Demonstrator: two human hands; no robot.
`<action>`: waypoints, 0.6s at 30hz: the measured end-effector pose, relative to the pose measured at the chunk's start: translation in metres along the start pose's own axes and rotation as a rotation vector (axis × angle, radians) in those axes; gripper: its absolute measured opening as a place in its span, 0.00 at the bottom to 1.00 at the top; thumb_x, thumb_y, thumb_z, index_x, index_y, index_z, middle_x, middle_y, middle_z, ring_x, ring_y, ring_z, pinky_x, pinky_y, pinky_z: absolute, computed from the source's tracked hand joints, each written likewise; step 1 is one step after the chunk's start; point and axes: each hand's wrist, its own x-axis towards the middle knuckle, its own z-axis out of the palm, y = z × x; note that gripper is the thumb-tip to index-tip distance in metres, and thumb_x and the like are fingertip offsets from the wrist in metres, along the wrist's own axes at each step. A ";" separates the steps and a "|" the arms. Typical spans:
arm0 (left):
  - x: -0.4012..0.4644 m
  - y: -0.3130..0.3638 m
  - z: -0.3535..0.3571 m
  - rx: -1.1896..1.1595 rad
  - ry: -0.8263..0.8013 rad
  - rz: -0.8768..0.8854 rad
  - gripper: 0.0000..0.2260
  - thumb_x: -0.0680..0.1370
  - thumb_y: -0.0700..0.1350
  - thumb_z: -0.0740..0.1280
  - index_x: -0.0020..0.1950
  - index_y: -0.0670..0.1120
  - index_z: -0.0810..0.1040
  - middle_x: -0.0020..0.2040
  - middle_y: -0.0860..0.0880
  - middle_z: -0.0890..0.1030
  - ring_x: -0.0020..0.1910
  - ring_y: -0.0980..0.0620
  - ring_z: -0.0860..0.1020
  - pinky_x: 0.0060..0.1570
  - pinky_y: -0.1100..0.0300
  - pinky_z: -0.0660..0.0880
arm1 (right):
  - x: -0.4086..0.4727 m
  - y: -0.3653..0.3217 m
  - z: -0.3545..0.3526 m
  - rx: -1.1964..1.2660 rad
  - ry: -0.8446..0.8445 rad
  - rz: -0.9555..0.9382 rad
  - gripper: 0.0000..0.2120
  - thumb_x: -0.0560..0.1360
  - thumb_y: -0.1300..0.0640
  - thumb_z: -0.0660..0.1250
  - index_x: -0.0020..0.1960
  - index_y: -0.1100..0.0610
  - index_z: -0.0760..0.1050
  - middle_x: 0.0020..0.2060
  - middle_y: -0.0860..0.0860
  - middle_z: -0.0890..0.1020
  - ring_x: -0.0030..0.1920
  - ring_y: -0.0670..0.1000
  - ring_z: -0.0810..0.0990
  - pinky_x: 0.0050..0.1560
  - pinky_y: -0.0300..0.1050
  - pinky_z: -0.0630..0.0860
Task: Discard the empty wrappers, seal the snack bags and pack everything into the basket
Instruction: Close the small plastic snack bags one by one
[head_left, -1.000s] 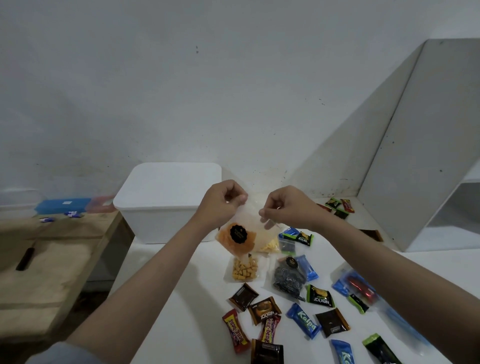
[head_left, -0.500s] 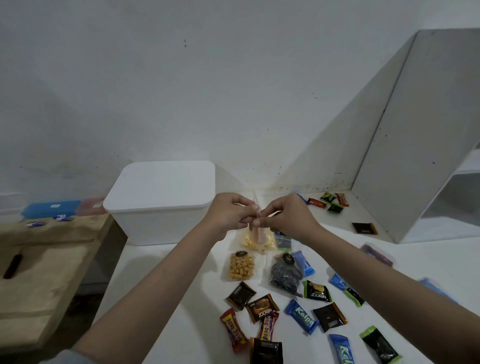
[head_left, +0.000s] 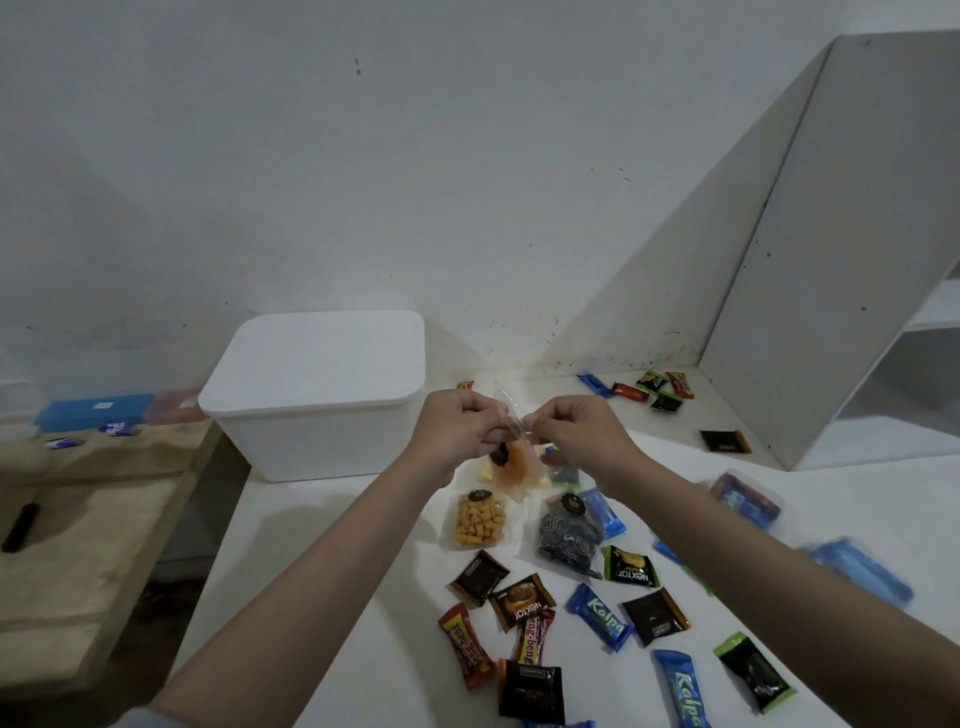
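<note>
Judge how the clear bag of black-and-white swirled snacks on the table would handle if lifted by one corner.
The swirl snack bag looks like thin, glossy film, so it would probably flop and feel slick. Its loose pieces would likely slump to the low end. It seems light, and the pieces could perhaps break if squeezed.

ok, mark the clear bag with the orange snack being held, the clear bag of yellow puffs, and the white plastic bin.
clear bag with orange snack (head_left: 511, 466), head view, on the orange contents.
clear bag of yellow puffs (head_left: 479, 524), head view, on the puffs.
white plastic bin (head_left: 317, 364), head view, on its top.
</note>
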 end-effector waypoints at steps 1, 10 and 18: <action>0.001 -0.003 0.002 0.007 -0.004 -0.003 0.01 0.75 0.35 0.68 0.45 0.38 0.79 0.40 0.41 0.83 0.33 0.53 0.83 0.48 0.53 0.80 | 0.001 0.003 0.001 -0.023 0.020 -0.013 0.09 0.74 0.59 0.70 0.36 0.58 0.78 0.33 0.53 0.79 0.35 0.49 0.77 0.40 0.45 0.77; 0.028 -0.049 0.012 0.285 -0.122 -0.118 0.18 0.74 0.42 0.70 0.62 0.51 0.72 0.55 0.50 0.75 0.55 0.51 0.75 0.47 0.58 0.72 | 0.009 0.035 -0.015 0.025 0.035 0.040 0.09 0.80 0.56 0.58 0.42 0.57 0.71 0.44 0.53 0.85 0.43 0.52 0.84 0.47 0.51 0.77; 0.056 -0.090 0.048 0.500 -0.418 -0.137 0.14 0.71 0.40 0.74 0.54 0.43 0.75 0.48 0.48 0.78 0.50 0.49 0.77 0.54 0.54 0.74 | 0.037 0.058 -0.074 0.303 -0.006 0.239 0.11 0.81 0.50 0.56 0.48 0.57 0.70 0.44 0.57 0.86 0.45 0.58 0.85 0.48 0.52 0.77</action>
